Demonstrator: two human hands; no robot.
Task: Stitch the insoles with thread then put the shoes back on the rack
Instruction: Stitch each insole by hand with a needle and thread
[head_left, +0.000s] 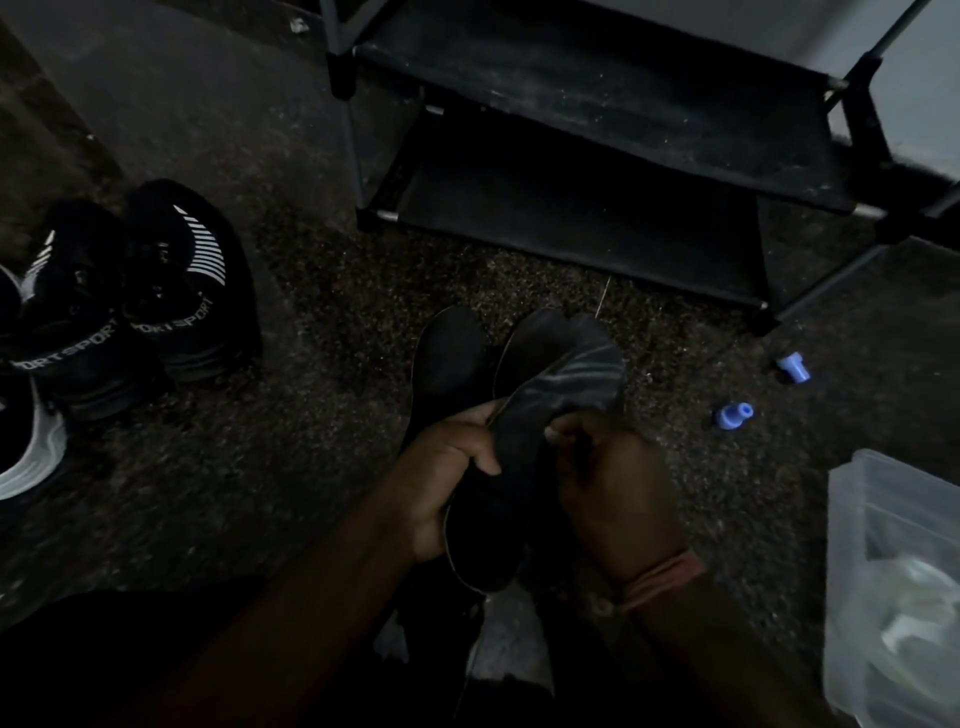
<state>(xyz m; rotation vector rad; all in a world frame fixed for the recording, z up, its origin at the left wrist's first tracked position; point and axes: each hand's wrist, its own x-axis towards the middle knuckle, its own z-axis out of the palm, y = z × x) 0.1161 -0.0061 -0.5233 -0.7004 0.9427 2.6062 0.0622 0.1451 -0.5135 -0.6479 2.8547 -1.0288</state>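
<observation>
Dark, flat foam insoles (519, 415) are sitting bunched at the centre of the frame, with the left hand (447, 483) curling its fingers and thumb around their left edge while the right hand (613, 488) is gripping them from the right, possibly pinching something thin, though the dim light is hiding it. Black sport shoes with white stripes (135, 296) are standing on the speckled carpet (311, 415) at the left, well apart from the black two-tier shoe rack (597, 156) filling the upper right, and two small blue plastic caps (735, 415) are lying near a clear plastic box (893, 571) at the lower right.
</observation>
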